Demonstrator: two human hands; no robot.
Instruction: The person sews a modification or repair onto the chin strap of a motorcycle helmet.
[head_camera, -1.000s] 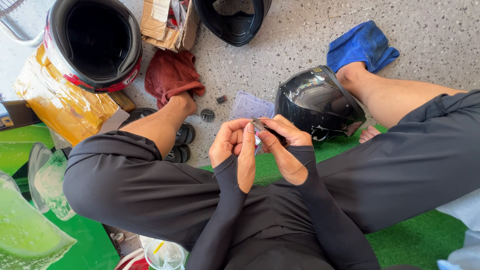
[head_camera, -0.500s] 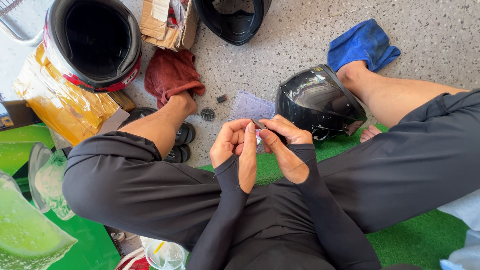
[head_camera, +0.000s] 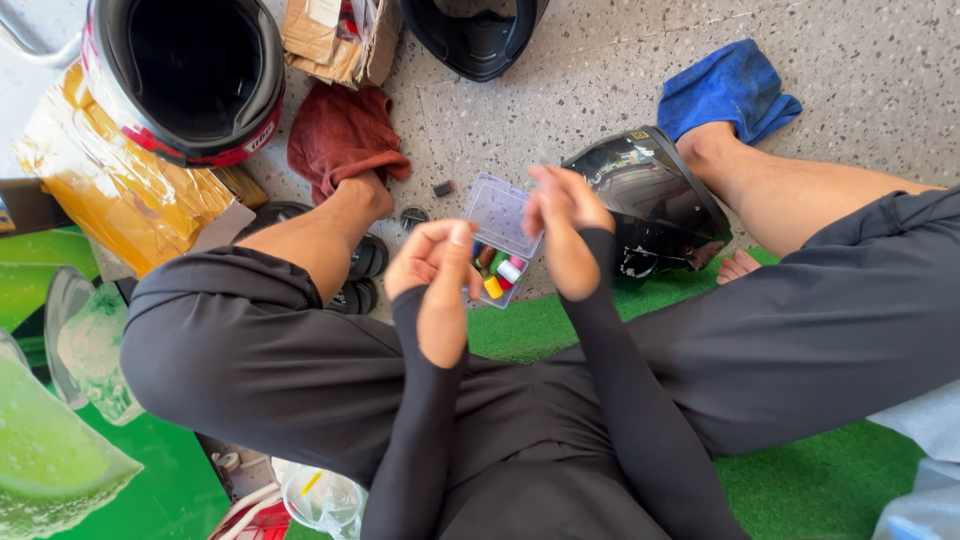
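Overhead, the head camera shows bare speckled floor open beyond the knees, hemmed by a dark visor on the right and a red rag on the left. A small clear box of coloured bits lies on the floor, just under both hands. The left hand is loosely curled; the right hand has its fingers bunched; whether either grips anything cannot be told.

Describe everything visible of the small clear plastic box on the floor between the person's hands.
The small clear plastic box is shallow, rectangular and transparent, seemingly open with its lid tipped back. Small coloured pieces, yellow, white, pink and red, sit in its lower half. It lies on speckled floor beside a dark visor, partly hidden behind both hands. Whether they touch it is unclear.
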